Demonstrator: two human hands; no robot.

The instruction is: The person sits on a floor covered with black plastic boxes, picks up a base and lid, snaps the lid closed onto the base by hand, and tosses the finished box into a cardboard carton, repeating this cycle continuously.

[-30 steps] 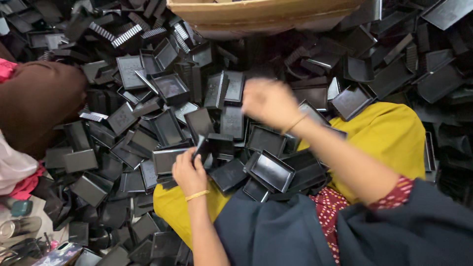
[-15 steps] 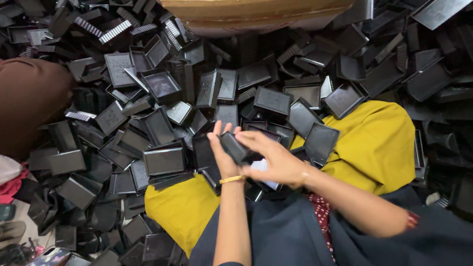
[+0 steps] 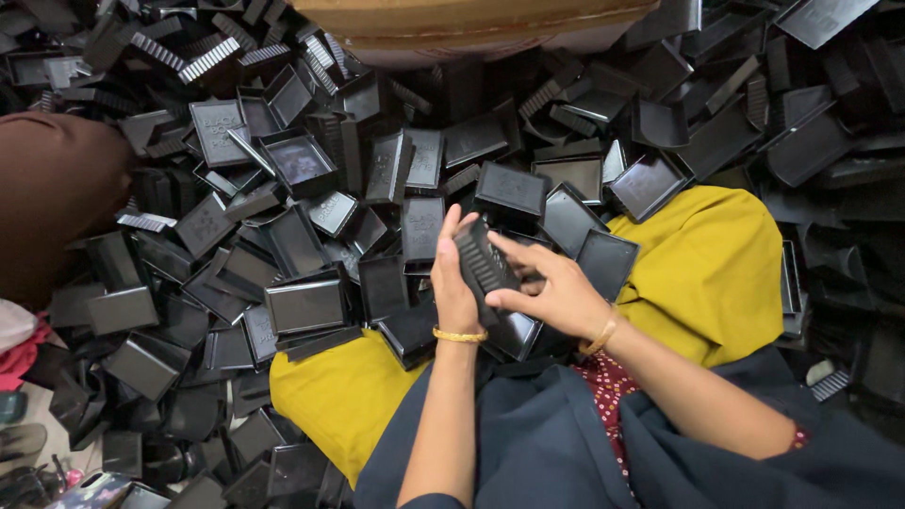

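Ridged black piece (image 3: 483, 267) sits between both hands; its lower end is hidden behind the left hand (image 3: 454, 287) and the right hand (image 3: 556, 294) fingers, so its full shape is unclear. Whether it's one part or two stacked: can't tell. Black tray (image 3: 517, 332) just below the hands is mostly covered by the right wrist. Tan basket (image 3: 471, 24) well above the hands is cut off by the top edge. Brown-clad shape (image 3: 52, 203) far to the left of the hands runs off the left edge; can't tell what part of a person it is. Embossed marks on the tray pile (image 3: 302, 236) left of the hands are too small to read. Floor under the pile is hidden.
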